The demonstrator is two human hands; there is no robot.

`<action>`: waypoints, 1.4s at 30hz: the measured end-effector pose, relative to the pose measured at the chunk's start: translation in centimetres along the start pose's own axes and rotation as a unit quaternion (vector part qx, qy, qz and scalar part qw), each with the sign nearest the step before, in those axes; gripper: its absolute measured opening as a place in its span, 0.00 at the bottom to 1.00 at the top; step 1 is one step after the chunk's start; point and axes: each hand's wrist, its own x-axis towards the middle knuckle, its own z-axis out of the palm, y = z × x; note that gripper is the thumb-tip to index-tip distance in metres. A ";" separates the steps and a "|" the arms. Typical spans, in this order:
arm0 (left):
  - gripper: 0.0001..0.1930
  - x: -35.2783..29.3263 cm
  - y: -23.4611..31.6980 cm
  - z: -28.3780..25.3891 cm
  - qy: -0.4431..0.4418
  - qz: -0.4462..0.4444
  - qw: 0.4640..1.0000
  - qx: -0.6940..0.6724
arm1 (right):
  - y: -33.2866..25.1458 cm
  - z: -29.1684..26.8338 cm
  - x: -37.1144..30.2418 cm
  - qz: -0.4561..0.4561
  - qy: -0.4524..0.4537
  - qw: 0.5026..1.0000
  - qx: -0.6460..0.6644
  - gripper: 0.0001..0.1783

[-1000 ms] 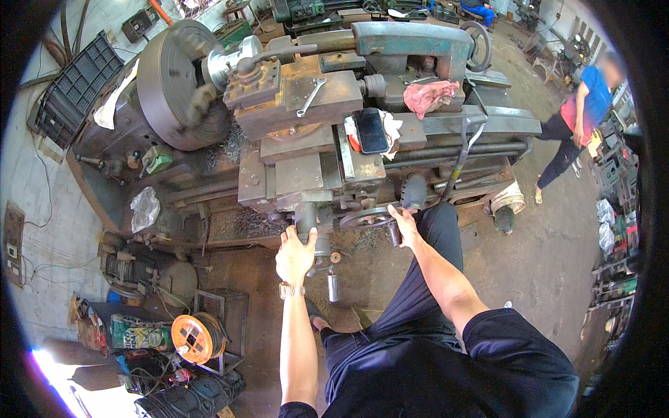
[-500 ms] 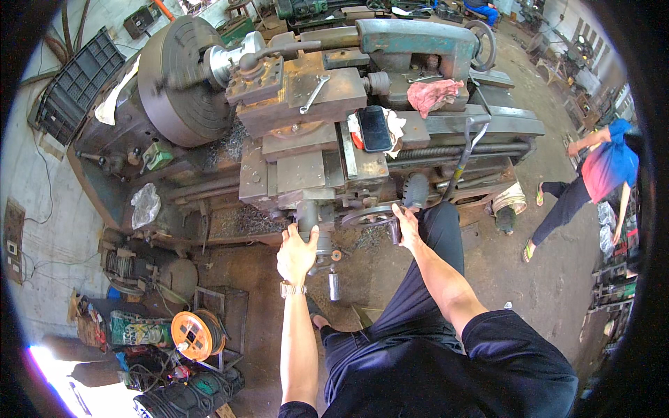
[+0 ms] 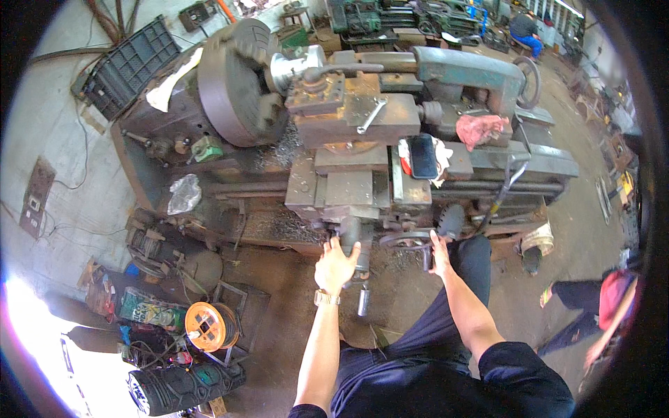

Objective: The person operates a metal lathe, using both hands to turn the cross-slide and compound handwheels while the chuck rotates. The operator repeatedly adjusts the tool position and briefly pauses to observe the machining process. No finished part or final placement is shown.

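Observation:
A large metal lathe fills the upper middle. My left hand [image 3: 336, 267], with a metal watch on its wrist, closes over the cross-slide crank, below the grey cylindrical collar [image 3: 350, 230]; its palm side is hidden. A metal crank grip [image 3: 364, 303] hangs free just below it. My right hand [image 3: 439, 254] is closed at the upright dark handle [image 3: 427, 259] of the carriage handwheel [image 3: 405, 240]. Farther off, the big round chuck [image 3: 233, 90] holds a shiny metal workpiece [image 3: 296, 66], close to the tool post [image 3: 315, 93].
A spanner [image 3: 372, 115], a phone [image 3: 422, 156] on rags and a pink cloth [image 3: 481, 129] lie on the lathe. An orange cable reel [image 3: 209, 326] stands lower left. At right a walking person [image 3: 592, 310] is close by; another person [image 3: 526, 35] sits far back.
My view has swung left, so the lathe sits farther right in it. The walking person has come nearer along the right side. Both hands remain at the same controls.

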 end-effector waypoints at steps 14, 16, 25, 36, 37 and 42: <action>0.36 0.0 0.2 -0.4 -0.007 0.001 1.000 -0.022 | 2.1 -0.6 2.7 0.031 0.027 0.998 -0.042 0.45; 0.36 -0.1 0.0 -0.2 -0.002 0.008 1.000 -0.019 | 2.7 -0.9 3.5 0.040 0.035 0.997 -0.053 0.45; 0.37 0.1 -0.1 -0.1 0.000 0.010 1.000 -0.014 | 3.3 -1.0 4.2 0.040 0.018 0.998 -0.054 0.46; 0.36 0.0 0.0 -0.2 0.001 0.014 1.000 -0.015 | 0.4 0.3 2.7 -0.215 0.153 0.920 -0.291 0.36; 0.36 0.1 0.0 -0.2 0.000 0.013 1.000 -0.014 | -0.9 0.2 1.8 -0.235 0.140 0.895 -0.352 0.37; 0.38 0.2 0.0 -0.1 -0.013 0.006 1.000 -0.011 | -7.3 4.0 -1.7 -0.175 -0.040 0.840 -0.512 0.45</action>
